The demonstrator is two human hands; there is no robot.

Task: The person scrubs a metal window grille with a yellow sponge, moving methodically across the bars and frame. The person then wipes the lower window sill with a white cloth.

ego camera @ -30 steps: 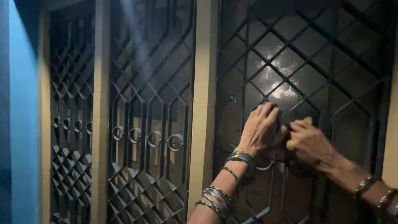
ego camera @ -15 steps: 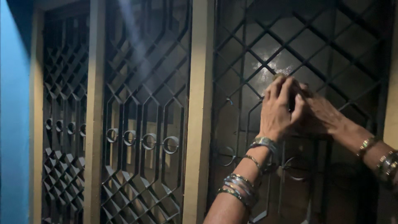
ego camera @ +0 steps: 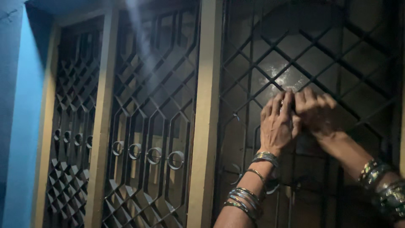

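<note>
No packages, labels, signs or screens are seen anywhere in the view.
</note>
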